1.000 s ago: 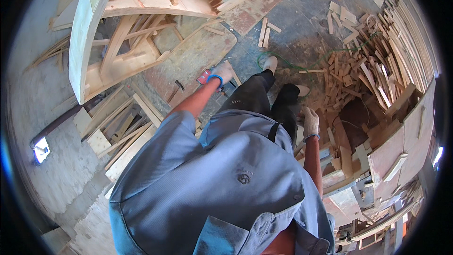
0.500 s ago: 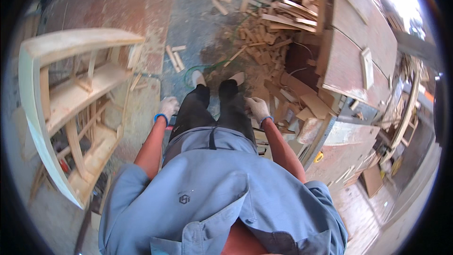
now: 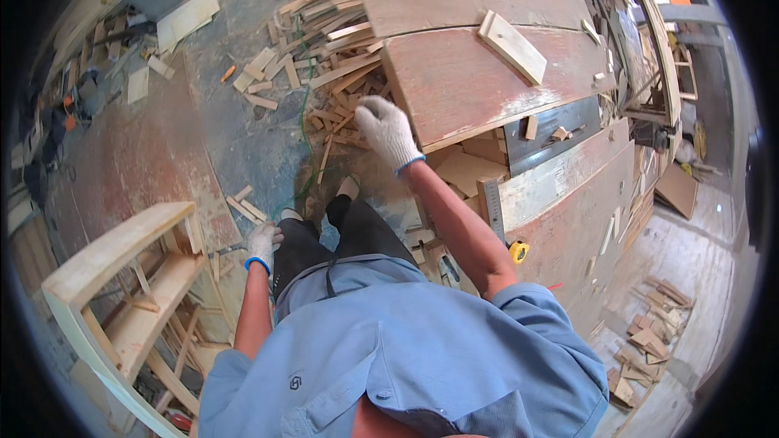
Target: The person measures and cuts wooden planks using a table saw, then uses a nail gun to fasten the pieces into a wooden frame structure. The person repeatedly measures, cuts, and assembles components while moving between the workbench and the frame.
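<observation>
My right hand (image 3: 385, 131), in a white knit glove with a blue cuff, is raised by the near left corner of a worn reddish work table (image 3: 454, 65). Its fingers are curled in, and I see nothing in them. Below and beyond it lies a heap of wood offcuts (image 3: 345, 105). My left hand (image 3: 264, 243), gloved the same way, hangs beside my left thigh, its fingers loosely bent and nothing visible in them. Close to its left stands an unfinished wooden frame with shelves (image 3: 154, 316).
A board (image 3: 515, 47) lies on the table. Right of my right forearm are a metal ruler (image 3: 492, 207) and a yellow tape measure (image 3: 518, 252). Loose sticks (image 3: 246, 207) lie on the floor before my feet; a green hose (image 3: 305, 113) runs past them. More scraps (image 3: 649, 341) lie at right.
My right hand has risen from beside my thigh and swung forward to the table corner. My view has turned right; the table now fills more of it. My left hand stays low by my leg.
</observation>
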The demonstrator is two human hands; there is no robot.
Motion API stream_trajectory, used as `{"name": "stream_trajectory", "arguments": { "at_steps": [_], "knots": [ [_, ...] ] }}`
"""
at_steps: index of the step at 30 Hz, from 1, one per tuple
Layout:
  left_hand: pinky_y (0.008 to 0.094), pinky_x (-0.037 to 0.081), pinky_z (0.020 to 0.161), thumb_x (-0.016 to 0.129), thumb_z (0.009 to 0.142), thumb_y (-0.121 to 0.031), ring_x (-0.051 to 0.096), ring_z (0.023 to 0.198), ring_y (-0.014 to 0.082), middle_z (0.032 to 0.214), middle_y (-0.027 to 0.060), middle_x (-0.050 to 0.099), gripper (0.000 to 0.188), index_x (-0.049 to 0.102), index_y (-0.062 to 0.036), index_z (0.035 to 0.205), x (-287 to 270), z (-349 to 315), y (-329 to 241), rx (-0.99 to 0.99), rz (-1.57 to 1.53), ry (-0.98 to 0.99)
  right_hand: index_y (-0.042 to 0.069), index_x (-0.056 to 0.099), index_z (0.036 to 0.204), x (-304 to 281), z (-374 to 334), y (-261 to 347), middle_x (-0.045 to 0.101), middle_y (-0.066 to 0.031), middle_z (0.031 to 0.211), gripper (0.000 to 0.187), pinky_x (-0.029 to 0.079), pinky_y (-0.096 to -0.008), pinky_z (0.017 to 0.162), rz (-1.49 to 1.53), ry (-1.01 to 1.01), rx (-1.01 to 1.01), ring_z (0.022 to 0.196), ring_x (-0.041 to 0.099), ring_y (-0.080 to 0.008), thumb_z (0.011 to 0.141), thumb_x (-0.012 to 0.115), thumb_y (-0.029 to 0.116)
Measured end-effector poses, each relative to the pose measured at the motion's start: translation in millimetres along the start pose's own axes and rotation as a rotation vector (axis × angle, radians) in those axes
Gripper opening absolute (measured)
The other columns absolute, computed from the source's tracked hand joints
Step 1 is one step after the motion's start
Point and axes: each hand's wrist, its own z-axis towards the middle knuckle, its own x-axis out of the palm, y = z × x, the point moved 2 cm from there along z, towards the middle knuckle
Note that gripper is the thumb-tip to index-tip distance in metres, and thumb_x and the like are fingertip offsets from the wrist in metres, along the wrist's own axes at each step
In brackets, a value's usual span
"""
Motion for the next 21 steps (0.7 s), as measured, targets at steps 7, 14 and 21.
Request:
{"name": "stream_trajectory", "arguments": {
  "at_steps": [7,14,21],
  "knots": [
    [0.0276,0.049,0.059,0.059,0.093,-0.012,0.064,0.069,0.0132,0.089,0.0066,0.071,0.024,0.071,-0.0025,0.112,85,41,-88,0.087,0.061,0.194,0.0,0.069,0.117,-67,91,15,0.073,-0.021,0.099,0.034,0.055,-0.0383,0.084,-0.008,-0.351,-0.07,0.093,0.072,-0.0329,0.093,0.067,0.025],
    [0.0307,0.054,0.074,0.058,0.099,-0.02,0.07,0.086,0.0184,0.105,0.0112,0.073,0.038,0.063,0.0036,0.128,170,110,-173,0.278,0.115,0.521,0.002,0.066,0.129,-100,203,-3,0.071,-0.0241,0.118,0.048,0.053,-0.0424,0.096,-0.418,-0.489,-0.038,0.109,0.07,-0.0347,0.096,0.064,0.036],
    [0.0348,0.055,0.08,0.054,0.097,-0.017,0.071,0.088,0.0227,0.107,0.0155,0.072,0.039,0.062,0.0041,0.129,207,124,-273,0.183,0.303,0.569,0.003,0.065,0.125,-102,322,-1,0.068,-0.0244,0.115,0.057,0.048,-0.0502,0.099,-0.727,-0.477,0.175,0.112,0.063,-0.0409,0.094,0.06,0.05]
  ]
}}
